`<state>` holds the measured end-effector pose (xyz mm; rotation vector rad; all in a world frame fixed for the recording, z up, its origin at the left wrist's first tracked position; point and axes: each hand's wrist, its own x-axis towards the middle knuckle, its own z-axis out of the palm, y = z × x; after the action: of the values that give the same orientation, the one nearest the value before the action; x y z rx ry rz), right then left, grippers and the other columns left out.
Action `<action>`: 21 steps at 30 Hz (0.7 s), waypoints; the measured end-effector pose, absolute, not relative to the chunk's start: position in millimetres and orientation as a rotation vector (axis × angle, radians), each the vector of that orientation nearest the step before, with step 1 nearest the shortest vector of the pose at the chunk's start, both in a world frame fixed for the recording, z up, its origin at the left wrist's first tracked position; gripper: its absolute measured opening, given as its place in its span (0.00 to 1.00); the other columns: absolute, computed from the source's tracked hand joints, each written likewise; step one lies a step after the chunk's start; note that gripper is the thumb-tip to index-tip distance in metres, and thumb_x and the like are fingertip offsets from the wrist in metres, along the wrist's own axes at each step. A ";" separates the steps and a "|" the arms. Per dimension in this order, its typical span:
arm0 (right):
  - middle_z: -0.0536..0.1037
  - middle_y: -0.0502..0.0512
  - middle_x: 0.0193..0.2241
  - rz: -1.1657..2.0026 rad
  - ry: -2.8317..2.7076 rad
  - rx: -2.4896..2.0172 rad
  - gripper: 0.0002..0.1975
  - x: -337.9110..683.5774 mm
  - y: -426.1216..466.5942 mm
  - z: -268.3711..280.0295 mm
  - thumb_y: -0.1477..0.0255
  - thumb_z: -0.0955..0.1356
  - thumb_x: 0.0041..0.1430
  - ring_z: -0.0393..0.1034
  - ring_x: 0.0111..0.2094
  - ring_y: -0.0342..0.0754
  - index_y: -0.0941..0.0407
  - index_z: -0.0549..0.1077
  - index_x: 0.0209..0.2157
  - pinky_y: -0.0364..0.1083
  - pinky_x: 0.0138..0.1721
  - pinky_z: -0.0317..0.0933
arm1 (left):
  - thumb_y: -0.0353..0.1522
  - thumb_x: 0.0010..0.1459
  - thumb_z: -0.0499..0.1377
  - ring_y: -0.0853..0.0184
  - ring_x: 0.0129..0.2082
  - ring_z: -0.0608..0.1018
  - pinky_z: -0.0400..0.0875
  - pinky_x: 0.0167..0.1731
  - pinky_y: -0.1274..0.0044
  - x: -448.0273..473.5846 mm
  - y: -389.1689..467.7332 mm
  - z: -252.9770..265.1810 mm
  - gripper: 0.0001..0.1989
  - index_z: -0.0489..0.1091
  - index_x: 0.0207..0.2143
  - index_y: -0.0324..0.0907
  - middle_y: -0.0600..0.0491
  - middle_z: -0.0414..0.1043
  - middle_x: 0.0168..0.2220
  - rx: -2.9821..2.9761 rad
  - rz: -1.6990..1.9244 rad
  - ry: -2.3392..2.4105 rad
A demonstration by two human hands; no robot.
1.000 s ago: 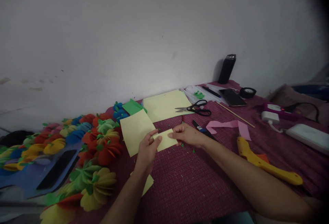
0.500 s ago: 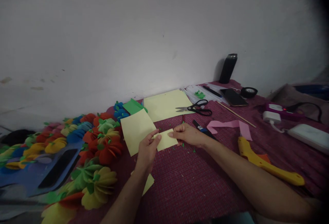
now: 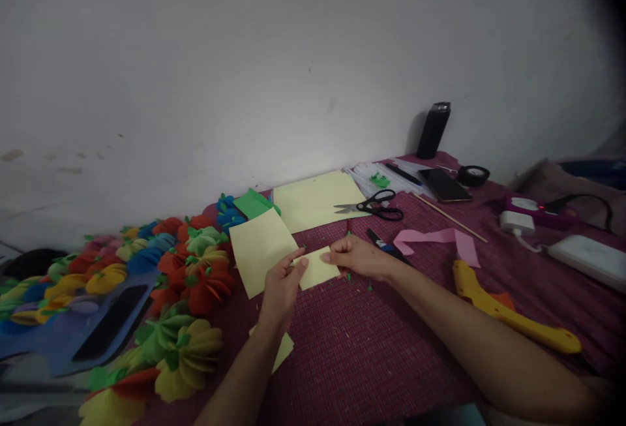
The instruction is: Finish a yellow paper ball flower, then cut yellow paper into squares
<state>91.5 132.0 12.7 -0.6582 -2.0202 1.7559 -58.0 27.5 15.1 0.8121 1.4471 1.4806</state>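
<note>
Between my two hands is a small pale-yellow rectangle of paper (image 3: pixel 317 269), held just above the cloth. My left hand (image 3: pixel 283 282) pinches its left end, thumb on top. At the right end, my right hand (image 3: pixel 355 258) grips the upper corner between thumb and fingers. A larger pale-yellow sheet (image 3: pixel 261 250) lies to the left, partly behind my left hand. Under my left forearm, another yellow paper piece (image 3: pixel 283 351) shows in part. Black-handled scissors (image 3: pixel 374 205) rest beyond my hands on a stack of yellow sheets (image 3: pixel 313 201).
Many colourful paper flowers and pumpkin shapes (image 3: pixel 195 276) crowd the left side. On the right lie a yellow glue gun (image 3: pixel 513 315), a pink paper strip (image 3: pixel 435 238), a wooden stick (image 3: pixel 452 217), a phone (image 3: pixel 445 184) and a tape roll (image 3: pixel 473 175). A black bottle (image 3: pixel 433 131) stands at the back.
Almost nothing differs. Both hands and the small yellow paper have shifted very slightly, with the same grip at each end.
</note>
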 end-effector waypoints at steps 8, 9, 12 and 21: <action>0.65 0.46 0.13 1.758 -2.025 -0.662 0.19 91.0 132.6 11.7 0.57 0.65 0.50 0.56 0.16 0.38 0.58 0.65 0.17 0.39 0.19 0.50 | 0.38 0.45 0.63 0.73 0.18 0.69 0.63 0.22 0.82 -57.2 27.2 16.7 0.25 0.67 0.45 0.36 0.58 0.67 0.17 0.821 1.481 1.460; 0.65 0.46 0.14 1.761 -2.022 -0.660 0.19 90.9 132.6 11.7 0.57 0.66 0.50 0.57 0.16 0.38 0.58 0.66 0.17 0.39 0.19 0.50 | 0.38 0.45 0.63 0.73 0.18 0.69 0.63 0.22 0.82 -57.3 27.2 16.6 0.25 0.68 0.45 0.37 0.59 0.66 0.16 0.821 1.482 1.465; 0.66 0.46 0.14 1.782 -2.015 -0.657 0.18 90.8 132.4 12.3 0.58 0.66 0.49 0.57 0.16 0.37 0.58 0.66 0.18 0.39 0.20 0.50 | 0.38 0.44 0.64 0.72 0.18 0.69 0.63 0.21 0.82 -57.3 27.1 17.0 0.26 0.67 0.46 0.37 0.59 0.66 0.16 0.812 1.484 1.457; 0.66 0.46 0.14 1.800 -2.000 -0.666 0.16 91.2 131.8 13.4 0.60 0.67 0.49 0.57 0.16 0.37 0.58 0.67 0.18 0.39 0.20 0.51 | 0.36 0.42 0.65 0.75 0.13 0.63 0.60 0.19 0.82 -55.1 26.4 23.3 0.25 0.68 0.44 0.37 0.65 0.55 0.11 0.798 1.499 1.492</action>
<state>91.2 131.8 13.4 -0.6658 -2.0000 1.8002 -55.1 26.4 23.3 0.7976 1.4924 1.4987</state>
